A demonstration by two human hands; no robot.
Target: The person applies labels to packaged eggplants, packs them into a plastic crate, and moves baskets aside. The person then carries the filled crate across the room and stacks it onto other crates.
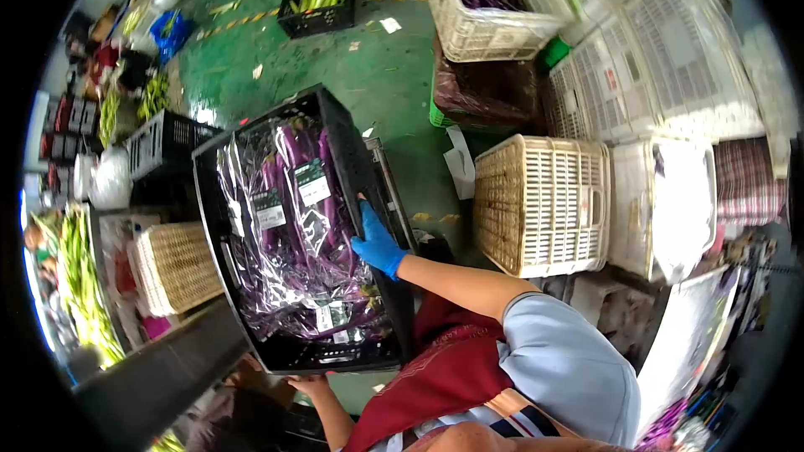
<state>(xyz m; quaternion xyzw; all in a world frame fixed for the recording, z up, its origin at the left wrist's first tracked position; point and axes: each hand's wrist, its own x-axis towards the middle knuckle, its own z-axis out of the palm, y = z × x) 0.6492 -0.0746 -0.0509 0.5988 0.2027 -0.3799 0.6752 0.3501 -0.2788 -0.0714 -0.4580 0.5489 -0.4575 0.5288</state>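
Note:
A black plastic crate (pixel 325 99) full of wrapped purple eggplants (pixel 289 201) is tilted in front of me. The eggplants lie in clear bags with white and green labels. My right hand (pixel 379 238), in a blue glove, is closed over the crate's right side wall, with fingertips on the inner side. At the near end, my left hand (pixel 310 385) is bare and grips the crate's lower edge; its fingers are partly hidden by the crate.
Another black crate (pixel 293 21) with green vegetables stands on the green floor. A white crate (pixel 494 38) of eggplants rests at upper right, near stacked white crates (pixel 670 50). A cream basket (pixel 540 205) is right of my arm. A grey beam (pixel 167 377) lies at lower left.

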